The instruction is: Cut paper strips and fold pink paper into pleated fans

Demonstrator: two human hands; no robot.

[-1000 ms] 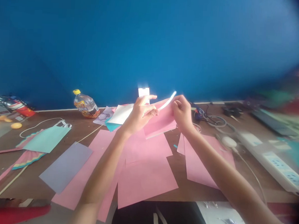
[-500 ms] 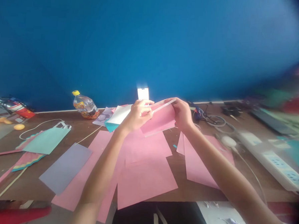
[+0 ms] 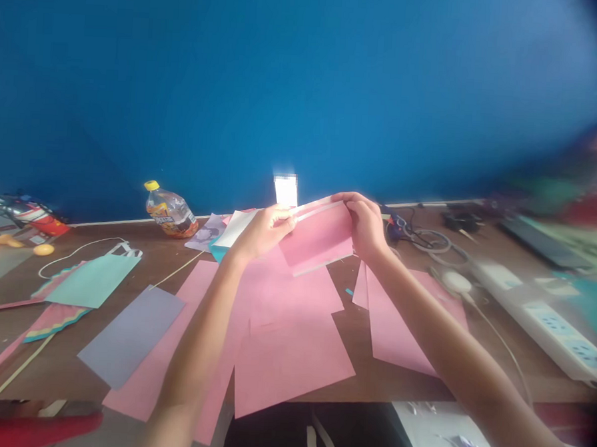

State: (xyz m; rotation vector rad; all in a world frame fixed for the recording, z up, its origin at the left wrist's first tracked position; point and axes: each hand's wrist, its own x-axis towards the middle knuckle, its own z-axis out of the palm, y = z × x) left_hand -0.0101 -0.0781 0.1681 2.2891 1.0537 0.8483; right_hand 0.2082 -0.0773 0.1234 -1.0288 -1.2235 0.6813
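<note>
A folded pink paper (image 3: 322, 235) with white strips along its edges is held above the desk. My left hand (image 3: 269, 230) pinches its left end, fingers closed. At the right end my right hand (image 3: 363, 220) grips it between thumb and fingers. Beneath it, larger pink sheets (image 3: 291, 363) overlap on the desk. A grey-purple sheet (image 3: 131, 335) lies to the left, beside a light-teal paper piece (image 3: 95, 279). Just left of my left hand is a white paper (image 3: 233, 228) over a teal one.
The brown desk (image 3: 375, 384) also bears a tilted bottle (image 3: 171, 213) with a yellow cap. A bright phone-like screen (image 3: 286, 189) stands by the blue wall. Cables (image 3: 440, 244) and a white power strip (image 3: 553, 323) are at right, more pink sheets (image 3: 408, 322) nearer.
My left hand has moved slightly left and down along the held paper. The pink paper now faces me more broadly, and my right hand has shifted slightly.
</note>
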